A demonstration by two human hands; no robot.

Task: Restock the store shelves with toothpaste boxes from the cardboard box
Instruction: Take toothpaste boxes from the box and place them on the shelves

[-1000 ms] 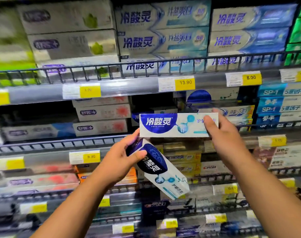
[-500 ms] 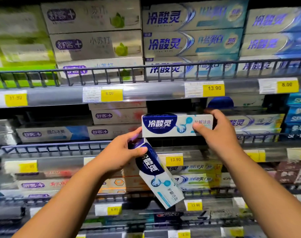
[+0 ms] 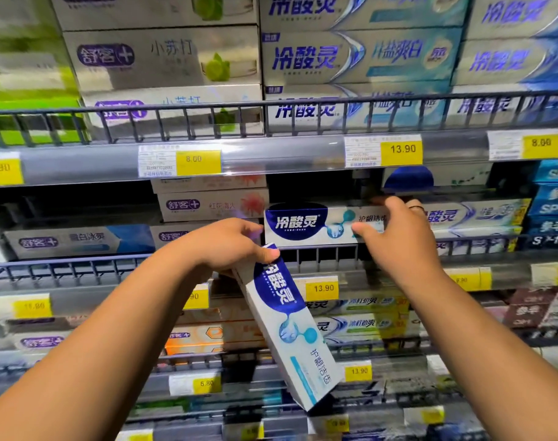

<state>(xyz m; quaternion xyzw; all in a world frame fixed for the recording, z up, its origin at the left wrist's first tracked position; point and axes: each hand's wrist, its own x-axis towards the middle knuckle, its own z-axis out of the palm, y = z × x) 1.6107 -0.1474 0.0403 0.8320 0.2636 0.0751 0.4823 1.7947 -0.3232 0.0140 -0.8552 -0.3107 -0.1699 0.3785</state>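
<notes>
The step in hand looks like seating a box on the middle shelf. To do it well, the spare box (image 3: 290,329) in the left hand (image 3: 230,246) is best held low, clear of the rail (image 3: 322,254). The right hand (image 3: 398,237) should slide the shelf box (image 3: 303,224) straight back, level and print outward, until its face lines up with the neighbour (image 3: 481,214). Only then should the fingers let go.

Both forearms reach up and forward. The left hand curls round the spare box's top end, thumb across the blue face, and the box hangs tilted, lower end down and right. The right hand grips the shelf box's right end, thumb on the front, fingers hooked over the top. That box lies level just behind the rail. The cardboard box is out of view.
</notes>
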